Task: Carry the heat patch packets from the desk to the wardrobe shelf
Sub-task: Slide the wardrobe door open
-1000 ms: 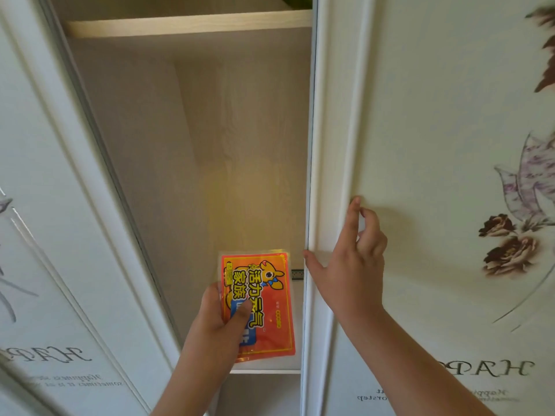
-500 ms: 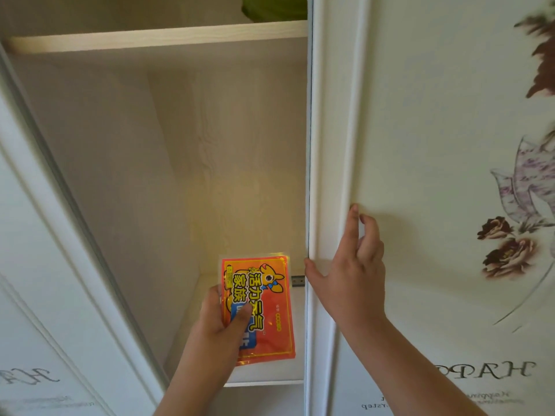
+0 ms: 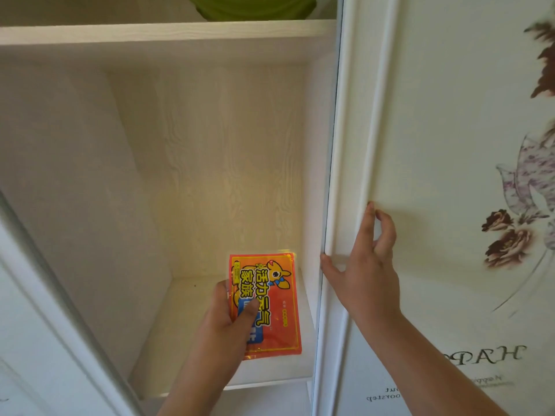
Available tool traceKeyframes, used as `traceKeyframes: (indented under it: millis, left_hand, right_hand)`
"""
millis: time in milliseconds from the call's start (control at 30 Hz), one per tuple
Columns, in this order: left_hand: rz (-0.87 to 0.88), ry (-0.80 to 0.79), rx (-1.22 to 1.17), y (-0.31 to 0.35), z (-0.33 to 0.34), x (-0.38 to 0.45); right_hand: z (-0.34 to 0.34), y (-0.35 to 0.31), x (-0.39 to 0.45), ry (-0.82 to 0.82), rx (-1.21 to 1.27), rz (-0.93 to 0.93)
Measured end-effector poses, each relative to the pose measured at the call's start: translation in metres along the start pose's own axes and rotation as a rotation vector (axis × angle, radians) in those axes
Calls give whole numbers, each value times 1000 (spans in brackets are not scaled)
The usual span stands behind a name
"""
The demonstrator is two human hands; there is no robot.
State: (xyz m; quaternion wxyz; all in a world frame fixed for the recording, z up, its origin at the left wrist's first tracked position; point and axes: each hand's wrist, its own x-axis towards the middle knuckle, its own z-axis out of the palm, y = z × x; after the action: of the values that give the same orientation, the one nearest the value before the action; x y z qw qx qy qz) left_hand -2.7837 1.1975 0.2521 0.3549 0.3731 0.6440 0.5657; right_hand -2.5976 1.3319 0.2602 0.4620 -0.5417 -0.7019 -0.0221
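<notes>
My left hand [image 3: 223, 322] grips orange heat patch packets [image 3: 273, 310] with yellow lettering, thumb across the front. A second packet's edge shows behind the first. The packets hang just above the pale wardrobe shelf [image 3: 186, 319], inside the open compartment near its right side. My right hand [image 3: 365, 274] rests on the white frame edge of the right sliding door [image 3: 435, 145], thumb on the inner edge and fingers spread on the panel.
An upper shelf board [image 3: 168, 31] spans the top, with a green object [image 3: 252, 6] on it. The left sliding door [image 3: 39, 325] slants along the lower left. The right door carries a flower print [image 3: 510, 235] and lettering.
The left door has slid further left and the opening is wider. The view has shifted closer to the compartment. Both hands keep nearly the same positions.
</notes>
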Motion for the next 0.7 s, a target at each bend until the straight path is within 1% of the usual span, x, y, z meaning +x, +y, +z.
traceKeyframes:
  millis: [400, 500, 633, 700]
  left_hand:
    - [-3, -10, 41, 14, 38, -4]
    - [5, -33, 48, 18, 45, -6]
    - [16, -53, 51, 27, 51, -6]
    - [28, -61, 36, 36, 53, -6]
  right_hand:
    - [-25, 56, 15, 27, -26, 21]
    - [-30, 64, 16, 15, -28, 26]
    - [-35, 71, 15, -41, -41, 66]
    - [-40, 69, 13, -22, -76, 57]
